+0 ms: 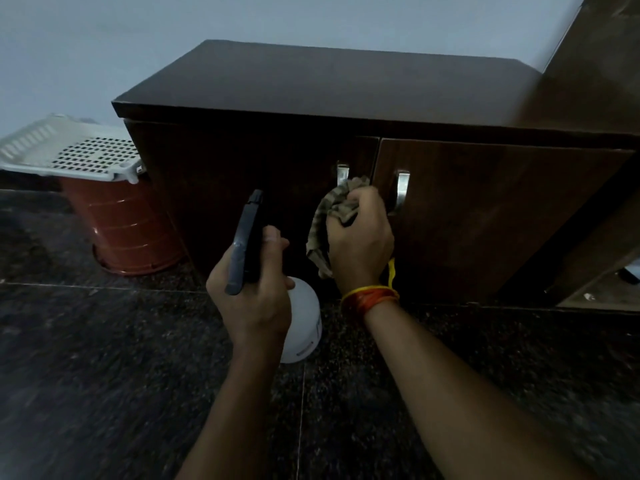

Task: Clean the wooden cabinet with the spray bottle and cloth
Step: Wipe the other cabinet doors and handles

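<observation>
Against a pale wall, on a dark speckled stone floor (104,393), stands a low, dark wooden cabinet (329,84) with two front doors that meet near the middle, each carrying a metal handle close to that seam. Left of the cabinet's corner, an upturned reddish bucket (128,230) holds a white perforated tray (65,150), both set aside from the work. The person's right hand (360,237) is closed in a fist around a bunched striped cloth (332,209), pressing it against the left door's inner edge, just below the left handle (342,173), probably to wipe there. Their left hand (252,299) is wrapped around the neck of a spray bottle (301,323), nozzle aimed at the left door, seemingly kept ready for another spray.
</observation>
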Motion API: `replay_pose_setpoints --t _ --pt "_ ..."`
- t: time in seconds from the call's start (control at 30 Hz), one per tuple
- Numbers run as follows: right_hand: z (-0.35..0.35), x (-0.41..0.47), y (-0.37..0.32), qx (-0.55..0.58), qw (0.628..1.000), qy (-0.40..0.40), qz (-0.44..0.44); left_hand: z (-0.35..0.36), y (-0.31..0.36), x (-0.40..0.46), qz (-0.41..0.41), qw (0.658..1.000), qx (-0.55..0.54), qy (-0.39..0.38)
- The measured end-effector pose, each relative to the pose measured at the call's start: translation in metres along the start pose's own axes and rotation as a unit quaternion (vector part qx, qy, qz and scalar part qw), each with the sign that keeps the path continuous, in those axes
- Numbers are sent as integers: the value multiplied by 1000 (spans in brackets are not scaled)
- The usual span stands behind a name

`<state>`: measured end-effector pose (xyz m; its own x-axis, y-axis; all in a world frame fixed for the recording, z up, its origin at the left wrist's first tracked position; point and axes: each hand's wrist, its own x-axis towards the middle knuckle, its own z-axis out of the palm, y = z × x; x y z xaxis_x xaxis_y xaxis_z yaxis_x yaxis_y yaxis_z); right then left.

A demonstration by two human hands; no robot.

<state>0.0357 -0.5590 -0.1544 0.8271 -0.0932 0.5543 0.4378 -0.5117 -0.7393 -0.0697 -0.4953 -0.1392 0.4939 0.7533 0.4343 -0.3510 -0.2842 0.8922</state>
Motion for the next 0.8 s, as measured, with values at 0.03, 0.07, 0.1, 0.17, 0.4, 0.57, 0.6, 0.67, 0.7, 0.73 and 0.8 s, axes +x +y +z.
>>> replay_pose_setpoints --t 0.03,0.07,0.1,0.17,0.4,0.57,0.6,0.67,0.7,0.73,0.8 --pt "-1 1 -3 -1 1000 3 -4 1 0 -1 2 1000 2 -1" --pt "-3 3 -5 -1 1000 4 -8 2 -1 -1 3 1000 4 -2" --pt "-4 4 -6 -1 1000 5 -9 3 -1 -2 3 1000 6 -5" --pt "-4 6 -6 -4 1000 -1 -6 6 -1 -3 1 1000 8 -7" --pt "4 -7 18 -30 998 -31 -49 9 -5 -4 -9 1000 18 -7" --pt "0 -10 26 -44 995 -71 -48 8 -6 -2 -16 999 28 2" --pt "-2 -11 30 -51 993 -89 -54 9 -5 -1 -17 999 30 0" --pt "-7 -13 37 -51 989 -126 -56 10 -3 1 -22 999 39 1" --pt "-9 -13 40 -46 987 -143 -49 10 -2 3 -26 999 44 1" --pt "-12 -13 42 -39 986 -159 -41 11 -2 4 -30 998 52 3" --pt "-16 -12 45 -26 980 -194 -33 13 0 6 -41 997 72 5"
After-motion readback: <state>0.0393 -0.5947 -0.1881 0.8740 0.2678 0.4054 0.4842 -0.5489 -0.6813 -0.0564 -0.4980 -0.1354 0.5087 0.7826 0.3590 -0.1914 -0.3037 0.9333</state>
